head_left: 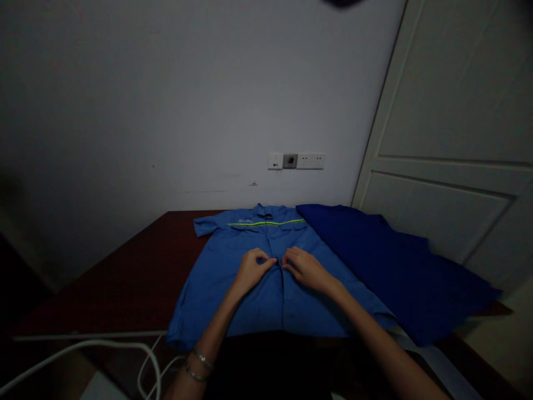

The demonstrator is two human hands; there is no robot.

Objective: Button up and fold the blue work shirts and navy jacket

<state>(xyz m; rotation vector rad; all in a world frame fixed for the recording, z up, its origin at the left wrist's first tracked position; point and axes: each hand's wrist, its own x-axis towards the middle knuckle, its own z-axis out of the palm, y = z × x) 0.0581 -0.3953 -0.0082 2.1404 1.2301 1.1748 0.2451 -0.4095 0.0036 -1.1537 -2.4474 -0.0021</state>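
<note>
A light blue short-sleeved work shirt (245, 239) with a yellow-green stripe across the chest lies face up on the dark red table, collar toward the wall. My left hand (252, 269) pinches the edge of its front placket, around mid-length. Just across the front opening, my right hand (306, 268) has its thumb and fingers closed on the other edge of the placket. A small dark gap shows between the two hands. Any button at the fingertips is too small to make out.
A darker blue cloth (366, 255) lies over the shirt's right side. The dark red table (137, 266) reaches the wall, where a socket panel (311, 161) is mounted. A white cable (104, 343) loops at the front left. A white door (449, 139) stands at right.
</note>
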